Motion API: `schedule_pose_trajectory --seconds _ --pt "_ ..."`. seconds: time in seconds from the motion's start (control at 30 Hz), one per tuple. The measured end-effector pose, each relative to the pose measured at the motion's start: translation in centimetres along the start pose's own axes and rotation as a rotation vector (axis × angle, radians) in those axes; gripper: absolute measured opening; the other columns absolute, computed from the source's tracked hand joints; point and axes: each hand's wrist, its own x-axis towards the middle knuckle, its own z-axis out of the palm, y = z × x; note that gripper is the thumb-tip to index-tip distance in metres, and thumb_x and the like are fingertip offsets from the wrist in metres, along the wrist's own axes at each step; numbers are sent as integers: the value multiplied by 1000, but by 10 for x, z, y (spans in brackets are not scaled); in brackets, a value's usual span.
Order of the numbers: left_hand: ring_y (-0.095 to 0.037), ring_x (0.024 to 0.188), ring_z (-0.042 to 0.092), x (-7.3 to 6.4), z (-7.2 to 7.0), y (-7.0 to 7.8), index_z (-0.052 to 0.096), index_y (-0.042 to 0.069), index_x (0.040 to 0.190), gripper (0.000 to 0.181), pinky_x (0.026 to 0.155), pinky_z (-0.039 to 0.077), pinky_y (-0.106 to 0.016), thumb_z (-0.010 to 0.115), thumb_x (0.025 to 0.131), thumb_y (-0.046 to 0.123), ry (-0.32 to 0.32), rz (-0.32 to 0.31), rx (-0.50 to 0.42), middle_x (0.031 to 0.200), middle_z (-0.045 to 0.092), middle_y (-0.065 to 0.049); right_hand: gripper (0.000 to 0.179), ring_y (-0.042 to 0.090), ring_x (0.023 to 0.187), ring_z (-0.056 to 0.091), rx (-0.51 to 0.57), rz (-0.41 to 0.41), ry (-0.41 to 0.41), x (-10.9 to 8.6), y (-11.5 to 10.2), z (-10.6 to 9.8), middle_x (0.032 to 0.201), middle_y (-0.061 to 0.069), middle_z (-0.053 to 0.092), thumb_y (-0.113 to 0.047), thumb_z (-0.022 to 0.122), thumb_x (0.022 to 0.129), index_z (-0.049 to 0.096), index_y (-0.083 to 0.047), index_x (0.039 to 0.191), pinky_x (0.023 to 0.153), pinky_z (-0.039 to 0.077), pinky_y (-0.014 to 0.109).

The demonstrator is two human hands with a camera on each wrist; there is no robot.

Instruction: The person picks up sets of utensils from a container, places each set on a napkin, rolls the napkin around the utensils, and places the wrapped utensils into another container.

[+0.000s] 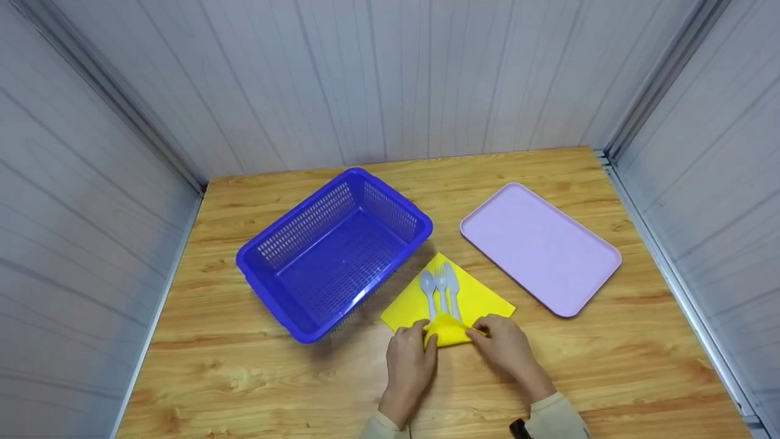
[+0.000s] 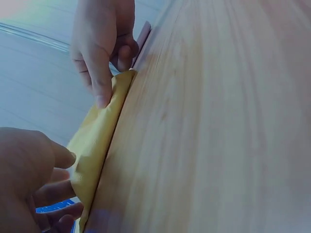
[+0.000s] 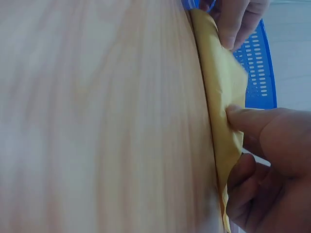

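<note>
A yellow napkin [image 1: 484, 294] lies cornerwise on the table, its near corner folded up over the cutlery handles. On it, side by side, are a light grey plastic spoon [image 1: 427, 283], fork [image 1: 442, 284] and knife [image 1: 452, 285], heads pointing away from me. My left hand [image 1: 409, 360] holds the left end of the fold, thumb in front and fingers over the top. At the right end, my right hand [image 1: 504, 345] pinches the folded edge between thumb and fingers. In the right wrist view, the right thumb [image 3: 257, 121] presses on the yellow fabric. The lower handles are hidden under the fold.
A blue slotted plastic basket [image 1: 292, 222] stands behind and left of the napkin, close to its left corner. To the right lies a shallow pink tray [image 1: 542, 250]. Pale panel walls [image 1: 390, 85] enclose the wooden table [image 1: 244, 378] at the back and both sides.
</note>
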Motion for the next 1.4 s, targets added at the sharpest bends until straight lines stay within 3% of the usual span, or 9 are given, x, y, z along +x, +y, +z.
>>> schedule_pose_trajectory --seconds 0.07,0.17,0.3,0.37,0.47,0.6,0.8,1.1,1.4 --pt "-20 86 64 -2 -4 3 69 8 108 26 72 51 -35 74 85 20 21 43 5 95 70 -3 10 8 67 53 0 0 10 2 -1 1 73 -9 60 -20 77 84 70 -17 77 63 48 33" --pt "-19 91 65 -6 -12 10 70 9 105 20 77 52 -36 71 86 17 10 167 22 99 70 -2 14 9 64 51 1 13 12 3 -3 2 71 -9 58 -19 76 84 68 -17 74 61 46 32" --pt "-18 98 65 -12 -18 24 72 9 107 20 82 53 -34 65 91 20 -161 306 60 103 69 -2 17 10 61 46 4 55 -2 5 -6 2 67 -9 54 -19 75 85 64 -17 71 59 43 31" --pt "-20 109 62 -15 -16 30 69 8 115 27 89 51 -35 62 94 24 -285 307 94 114 67 -4 18 11 61 45 4 67 -7 5 -7 3 67 -9 53 -19 74 85 63 -17 71 58 42 31" --pt "-25 127 50 -16 -11 36 62 5 128 40 100 44 -37 59 96 29 -443 256 136 133 57 -10 17 10 60 45 1 70 -3 5 -7 3 67 -9 55 -18 75 84 64 -17 71 58 42 31" --pt "-29 138 35 -19 -5 38 53 2 138 51 105 38 -38 60 96 31 -552 189 162 147 43 -16 16 10 61 47 -3 66 3 5 -7 4 68 -9 58 -16 77 82 65 -17 71 58 44 32" --pt "-31 141 29 -22 0 38 50 -1 139 56 107 36 -38 62 94 31 -555 150 209 150 37 -18 13 11 68 57 0 80 -8 5 -8 5 74 -6 63 -16 79 81 67 -14 75 63 50 37" --pt "-28 142 27 -15 6 39 51 2 139 52 108 34 -34 58 97 31 -529 210 269 150 38 -15 13 11 67 53 -5 99 -22 7 -8 4 73 -6 61 -17 78 81 66 -14 76 63 48 36" --pt "-30 141 28 -15 10 32 48 10 144 59 106 38 -37 65 91 32 -508 251 247 152 36 -15 13 11 65 50 -18 113 -37 8 -8 5 74 -6 59 -18 76 82 66 -13 78 61 46 35"
